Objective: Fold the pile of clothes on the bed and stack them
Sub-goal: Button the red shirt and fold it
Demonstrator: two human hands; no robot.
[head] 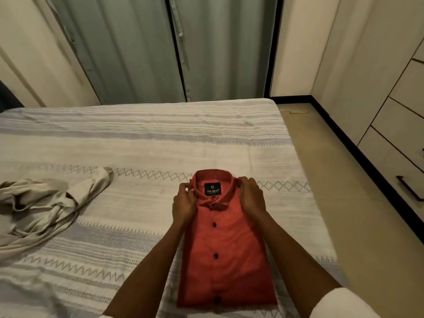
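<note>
Lying crumpled at the left of the bed is a beige garment, well apart from the folded red shirt near the front edge. The left hand curls its fingers round the left side of the collar. A black label inside the collar reads "First Option" (the smaller line beneath is illegible). The right hand grips the collar's right side, fingers curled; both forearms reach forward over the shirt's edges.

Home bedroom: I stand at a bed with patterned spread; curtains beyond it, probably wardrobe drawers right of it.
</note>
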